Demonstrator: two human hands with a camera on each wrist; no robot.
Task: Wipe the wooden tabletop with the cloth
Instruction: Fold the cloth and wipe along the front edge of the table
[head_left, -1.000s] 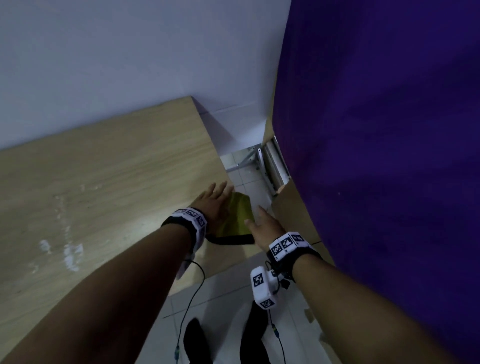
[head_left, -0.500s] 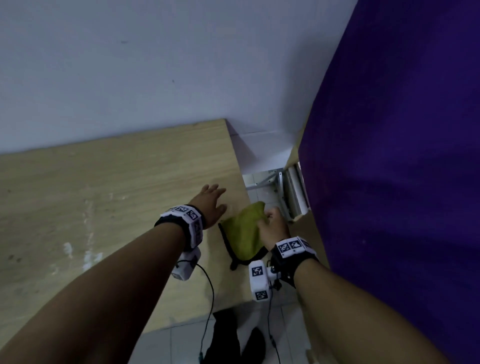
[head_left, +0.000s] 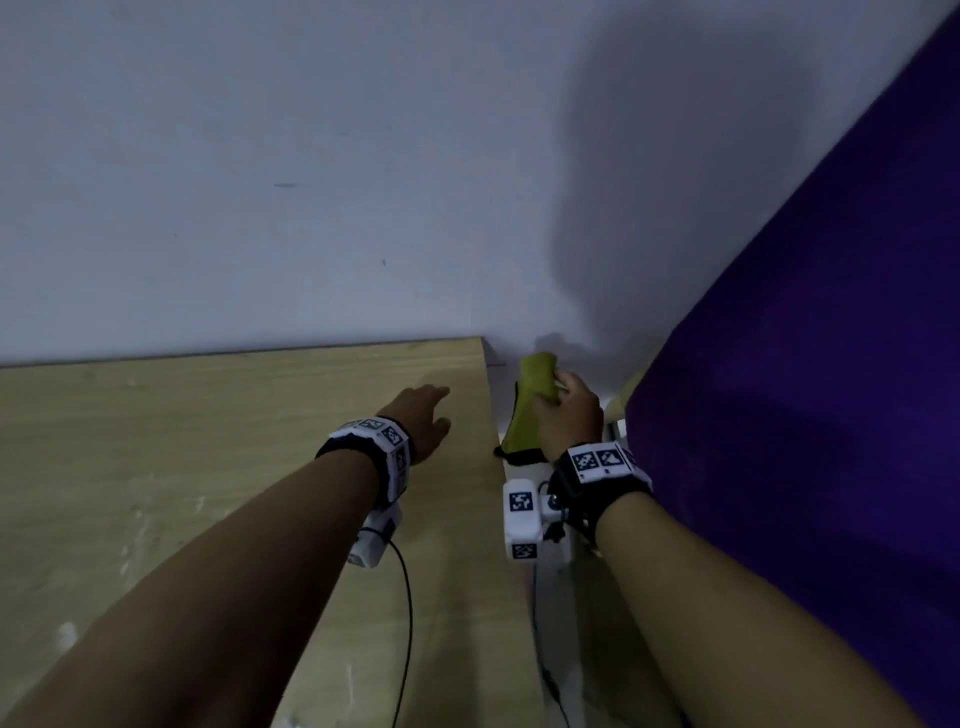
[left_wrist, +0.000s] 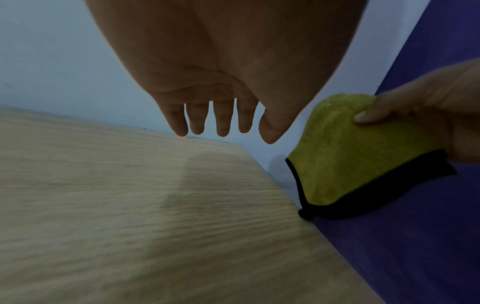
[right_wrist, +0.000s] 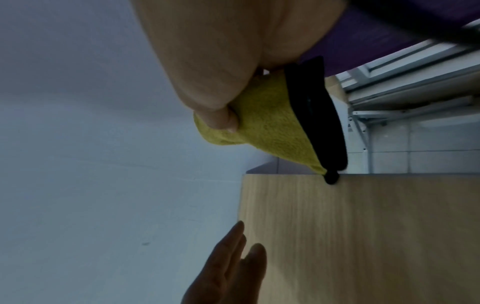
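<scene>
A yellow-green cloth with a black edge hangs in the air just past the right edge of the wooden tabletop. My right hand grips its top, thumb pressed into the pile. In the left wrist view the cloth hangs beside the table edge, with its black corner close to that edge. The right wrist view shows the cloth under my thumb. My left hand hovers over the tabletop near its far right corner, fingers straight and spread, holding nothing.
A pale wall runs along the table's far edge. A large purple surface stands close on the right. Between it and the table is a narrow gap with a metal frame and tiled floor below.
My right hand has taken the cloth from the table's right edge and lifted it off, up and toward the wall. My left hand has let go and moved onto the tabletop.
</scene>
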